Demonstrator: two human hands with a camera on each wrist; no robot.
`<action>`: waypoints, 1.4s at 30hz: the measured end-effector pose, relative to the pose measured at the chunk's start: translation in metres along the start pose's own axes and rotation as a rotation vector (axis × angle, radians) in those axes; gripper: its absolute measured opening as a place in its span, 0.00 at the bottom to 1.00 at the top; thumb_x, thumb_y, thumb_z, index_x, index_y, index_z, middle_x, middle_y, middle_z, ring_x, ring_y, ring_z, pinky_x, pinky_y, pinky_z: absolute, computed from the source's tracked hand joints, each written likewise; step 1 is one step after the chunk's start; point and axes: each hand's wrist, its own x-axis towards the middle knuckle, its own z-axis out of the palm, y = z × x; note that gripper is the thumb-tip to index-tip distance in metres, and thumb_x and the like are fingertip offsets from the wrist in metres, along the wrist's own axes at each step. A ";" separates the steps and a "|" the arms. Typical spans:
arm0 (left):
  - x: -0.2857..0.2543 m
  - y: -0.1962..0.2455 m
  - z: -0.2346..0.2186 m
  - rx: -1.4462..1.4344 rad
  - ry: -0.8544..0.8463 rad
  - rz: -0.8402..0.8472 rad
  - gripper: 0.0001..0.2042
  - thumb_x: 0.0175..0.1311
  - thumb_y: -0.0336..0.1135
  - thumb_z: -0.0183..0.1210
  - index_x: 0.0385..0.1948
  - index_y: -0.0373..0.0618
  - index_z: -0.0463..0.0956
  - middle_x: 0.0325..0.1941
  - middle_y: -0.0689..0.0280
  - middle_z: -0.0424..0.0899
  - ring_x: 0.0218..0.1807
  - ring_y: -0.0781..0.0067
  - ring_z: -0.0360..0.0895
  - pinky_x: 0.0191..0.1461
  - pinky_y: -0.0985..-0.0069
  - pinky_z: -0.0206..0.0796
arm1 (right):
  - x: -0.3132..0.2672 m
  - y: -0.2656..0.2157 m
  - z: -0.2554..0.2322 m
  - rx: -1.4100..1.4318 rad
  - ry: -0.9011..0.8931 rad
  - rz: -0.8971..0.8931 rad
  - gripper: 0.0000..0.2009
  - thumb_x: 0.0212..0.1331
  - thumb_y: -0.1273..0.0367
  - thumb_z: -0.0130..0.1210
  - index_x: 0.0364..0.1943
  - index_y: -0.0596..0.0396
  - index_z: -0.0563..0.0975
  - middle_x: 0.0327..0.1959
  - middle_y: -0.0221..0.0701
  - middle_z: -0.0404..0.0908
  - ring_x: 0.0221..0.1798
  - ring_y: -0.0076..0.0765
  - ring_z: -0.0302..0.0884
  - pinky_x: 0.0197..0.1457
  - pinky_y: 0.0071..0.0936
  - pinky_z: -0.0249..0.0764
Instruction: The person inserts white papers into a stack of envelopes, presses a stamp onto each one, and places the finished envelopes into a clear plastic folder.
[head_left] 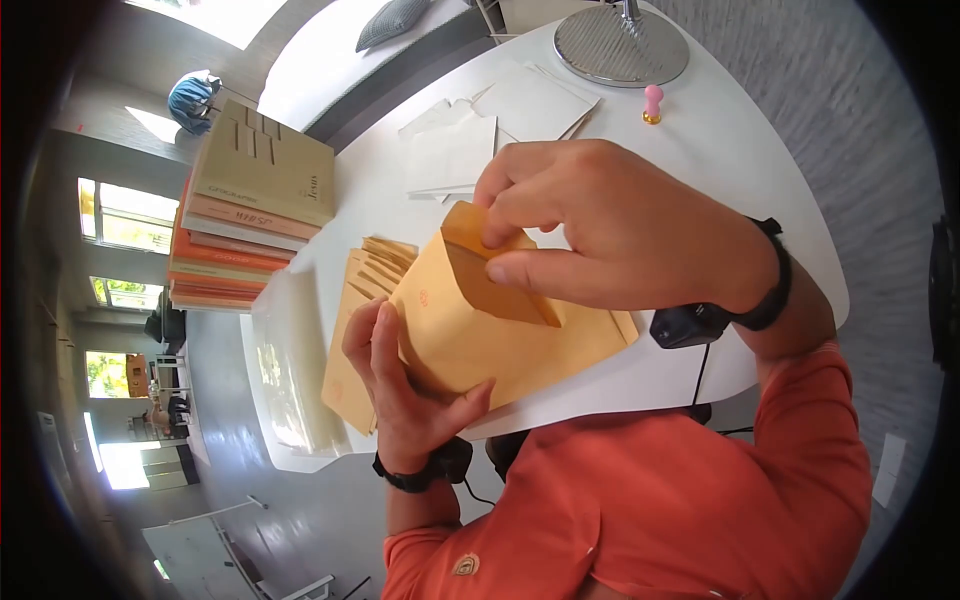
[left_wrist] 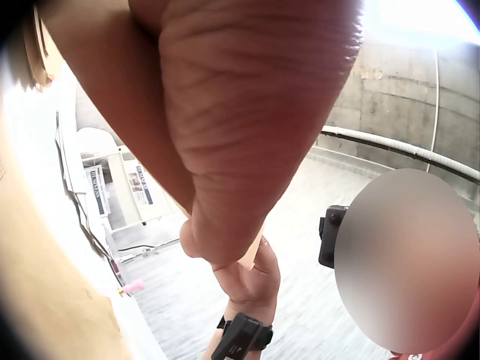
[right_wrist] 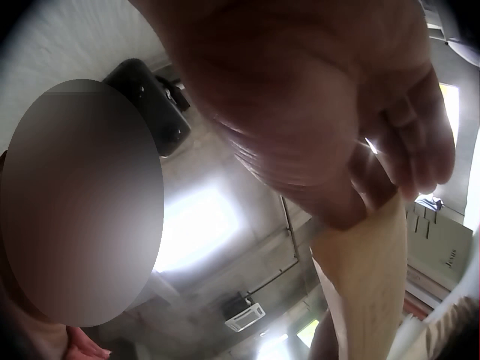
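A tan paper envelope with a small red print on its front is held at a slant above the white table. My left hand grips it from its lower left side, fingers along the edge and thumb on the front. At the top, my right hand pinches the envelope's flap between thumb and fingers, and the mouth gapes there. The right wrist view shows the paper directly under these fingertips. More tan envelopes lie fanned in a pile beyond the left hand.
White paper sheets lie toward the far side, near a pink-handled stamp and a round metal base. A row of books stands at the left edge, beside a clear plastic sheet.
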 end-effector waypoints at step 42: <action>-0.046 -0.062 -0.057 0.282 -0.148 -0.411 0.47 0.45 0.46 0.73 0.71 0.43 0.60 0.72 0.50 0.62 0.73 0.44 0.60 0.75 0.53 0.55 | 0.020 0.088 -0.031 0.358 0.577 0.284 0.13 0.68 0.68 0.58 0.52 0.57 0.82 0.34 0.21 0.77 0.31 0.15 0.70 0.35 0.16 0.69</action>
